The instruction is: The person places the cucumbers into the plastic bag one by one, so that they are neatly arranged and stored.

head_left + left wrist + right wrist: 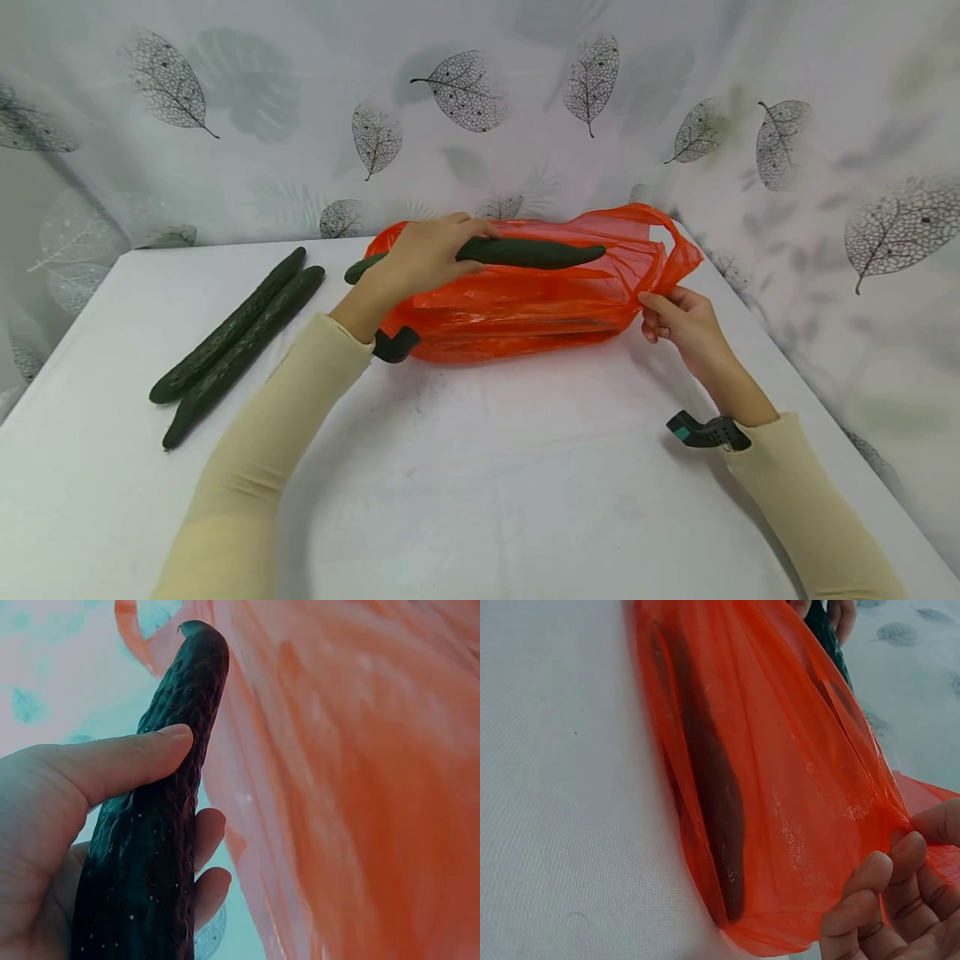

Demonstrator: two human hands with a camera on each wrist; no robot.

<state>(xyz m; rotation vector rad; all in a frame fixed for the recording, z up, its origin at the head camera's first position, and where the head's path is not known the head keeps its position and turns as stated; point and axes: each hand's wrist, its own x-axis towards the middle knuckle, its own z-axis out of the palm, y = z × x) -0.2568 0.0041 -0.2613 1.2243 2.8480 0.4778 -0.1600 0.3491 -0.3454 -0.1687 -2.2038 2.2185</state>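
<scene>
My left hand grips a long dark green cucumber around its middle, held level over the red plastic bag. In the left wrist view, the thumb lies across the bumpy cucumber and two fingertips show on its other side. The right hand pinches the bag's right end just below its handle loop, thumb against fingers. Through the thin plastic in the right wrist view, a dark cucumber shape lies inside along the bottom. Part of the held cucumber is hidden behind the left hand.
Two more cucumbers lie side by side at the table's left, one farther back and one nearer. The white table meets leaf-printed curtains behind and at the right. Dark bands sit on both wrists.
</scene>
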